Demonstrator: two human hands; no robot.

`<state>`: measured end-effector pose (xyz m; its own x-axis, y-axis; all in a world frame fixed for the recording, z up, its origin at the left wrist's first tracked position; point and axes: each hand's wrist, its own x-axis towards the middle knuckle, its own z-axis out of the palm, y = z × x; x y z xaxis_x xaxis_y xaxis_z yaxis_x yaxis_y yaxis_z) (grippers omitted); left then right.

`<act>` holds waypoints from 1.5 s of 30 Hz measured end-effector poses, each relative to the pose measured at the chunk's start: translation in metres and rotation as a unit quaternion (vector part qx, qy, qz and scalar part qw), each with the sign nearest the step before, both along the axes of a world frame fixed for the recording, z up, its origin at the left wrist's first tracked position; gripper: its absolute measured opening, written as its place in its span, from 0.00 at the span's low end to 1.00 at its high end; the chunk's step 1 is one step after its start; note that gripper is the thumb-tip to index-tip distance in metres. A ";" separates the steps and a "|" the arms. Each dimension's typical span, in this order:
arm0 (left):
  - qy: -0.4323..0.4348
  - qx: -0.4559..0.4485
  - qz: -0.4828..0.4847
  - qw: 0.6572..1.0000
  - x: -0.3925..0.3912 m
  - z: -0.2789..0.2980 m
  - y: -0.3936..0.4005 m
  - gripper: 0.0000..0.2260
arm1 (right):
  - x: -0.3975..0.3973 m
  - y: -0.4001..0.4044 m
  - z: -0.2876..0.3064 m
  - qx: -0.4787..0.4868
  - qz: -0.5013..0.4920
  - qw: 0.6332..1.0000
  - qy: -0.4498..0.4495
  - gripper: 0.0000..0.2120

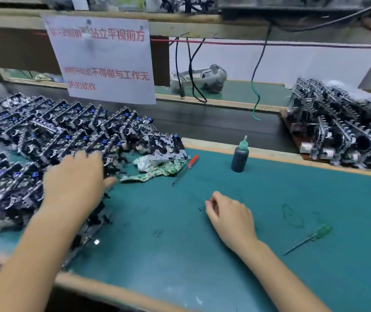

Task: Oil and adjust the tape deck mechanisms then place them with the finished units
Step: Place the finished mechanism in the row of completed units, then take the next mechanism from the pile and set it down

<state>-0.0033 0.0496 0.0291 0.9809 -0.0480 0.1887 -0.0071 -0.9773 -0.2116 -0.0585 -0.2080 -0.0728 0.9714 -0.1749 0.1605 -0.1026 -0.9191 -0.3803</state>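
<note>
Many tape deck mechanisms (45, 140) sit packed on the left of the green table (202, 233). The left hand (74, 183) rests on them, fingers spread — I cannot tell if it grips one. The right hand (229, 215) lies loosely curled, holding nothing. Finished units (342, 124) wait far right — the oil bottle (239, 156) stands between.

Even, soft overhead light, no hard shadows. Wide-angle bending curves the bench (225, 255) edges. Motion blur smears everything, worst left of the bottle (240, 155); mild glare above it.
</note>
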 end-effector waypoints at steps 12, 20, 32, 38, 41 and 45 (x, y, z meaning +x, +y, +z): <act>0.100 0.015 -0.051 0.994 -0.021 -0.003 0.036 0.21 | 0.003 -0.002 0.002 -0.027 0.041 0.999 0.001 0.10; 0.056 -0.043 -0.049 0.996 -0.028 -0.003 0.032 0.20 | 0.009 0.040 0.021 0.095 0.141 0.985 0.014 0.08; 0.052 -0.112 -0.056 0.991 -0.025 -0.009 0.037 0.19 | 0.050 0.145 0.057 0.112 0.360 0.926 -0.029 0.14; 0.059 -0.135 -0.085 0.985 -0.022 -0.008 0.038 0.15 | 0.055 0.146 0.065 0.075 0.368 0.926 -0.030 0.09; 0.088 -0.136 -0.139 0.977 -0.022 -0.007 0.031 0.15 | 0.053 0.133 0.067 0.082 0.366 0.926 -0.024 0.07; 0.107 -0.164 -0.222 0.955 -0.018 -0.004 -0.003 0.15 | 0.046 0.090 0.067 0.100 0.337 0.936 -0.009 0.06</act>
